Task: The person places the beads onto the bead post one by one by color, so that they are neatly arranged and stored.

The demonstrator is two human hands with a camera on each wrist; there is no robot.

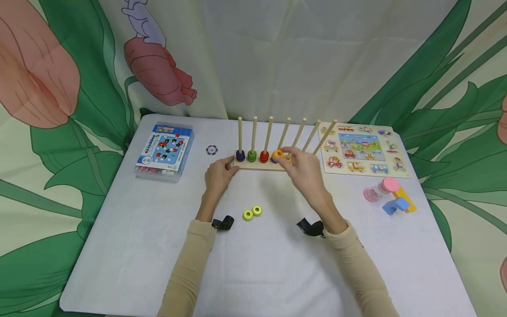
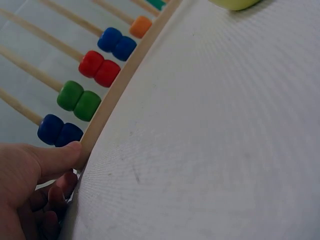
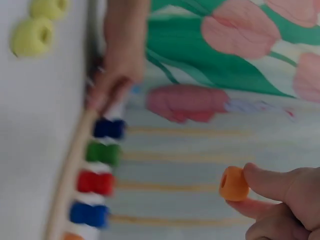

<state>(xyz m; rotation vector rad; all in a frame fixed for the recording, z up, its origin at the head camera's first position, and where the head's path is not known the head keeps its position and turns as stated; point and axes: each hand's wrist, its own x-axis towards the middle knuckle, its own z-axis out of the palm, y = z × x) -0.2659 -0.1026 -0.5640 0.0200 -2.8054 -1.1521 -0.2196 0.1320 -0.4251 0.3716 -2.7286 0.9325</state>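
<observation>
A wooden bead rack (image 1: 253,165) with several upright pegs stands at the back of the table. My left hand (image 1: 219,176) grips its left end, thumb on the front edge of the base. Between the thumb and a finger of my right hand (image 1: 306,174) is an orange bead (image 3: 234,184), held apart from the pegs. Pairs of dark blue beads (image 2: 60,131), green beads (image 2: 79,101), red beads (image 2: 99,69) and blue beads (image 2: 117,44) sit on the first pegs. One orange bead (image 2: 141,26) is on the following peg. Two yellow-green beads (image 1: 252,212) lie before the rack.
A plastic case (image 1: 164,152) lies at the back left, with a round chip (image 1: 211,150) beside it. Behind the right hand is a picture puzzle board (image 1: 364,149). Nearer right are a pink-ended hourglass (image 1: 382,189), a blue block (image 1: 395,205) and a yellow block (image 1: 405,200).
</observation>
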